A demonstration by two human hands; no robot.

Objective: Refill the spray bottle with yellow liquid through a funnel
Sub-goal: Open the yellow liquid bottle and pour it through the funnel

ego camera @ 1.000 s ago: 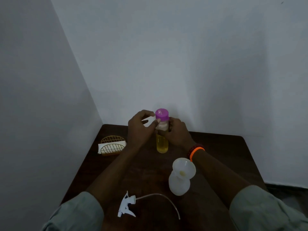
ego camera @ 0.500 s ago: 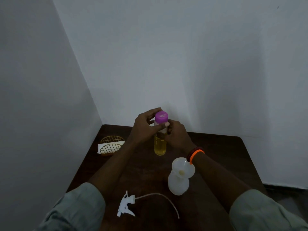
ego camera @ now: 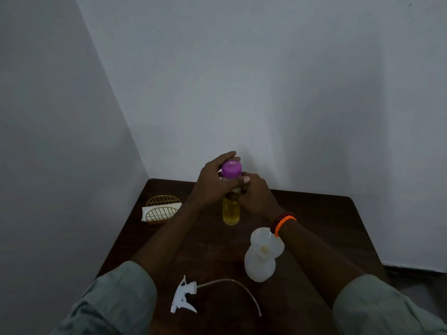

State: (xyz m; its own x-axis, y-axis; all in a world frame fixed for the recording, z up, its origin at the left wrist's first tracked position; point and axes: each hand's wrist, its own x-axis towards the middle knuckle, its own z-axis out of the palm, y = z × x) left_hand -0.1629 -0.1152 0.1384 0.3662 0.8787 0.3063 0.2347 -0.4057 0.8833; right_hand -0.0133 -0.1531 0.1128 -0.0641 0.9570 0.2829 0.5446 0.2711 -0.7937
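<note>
A clear bottle of yellow liquid [ego camera: 231, 211] stands upright near the middle of the dark table [ego camera: 314, 226]. My left hand [ego camera: 210, 184] is wrapped around its purple cap [ego camera: 231, 168]. My right hand [ego camera: 257, 198] grips the bottle's upper body just below the cap. Nearer to me, the translucent white spray bottle [ego camera: 259, 266] stands with a white funnel [ego camera: 266, 243] seated in its neck. Its white trigger head [ego camera: 183, 295] with a long curved dip tube [ego camera: 242, 288] lies flat on the table in front of me.
A gold wire holder with white napkins [ego camera: 161, 210] sits at the table's left edge. White walls meet in a corner directly behind the table. The table's right edge drops to a dark floor [ego camera: 416, 279].
My left hand has closed fully over the purple cap, its fingers curling around the far side. The bottle stays in the same spot and my right hand keeps its grip.
</note>
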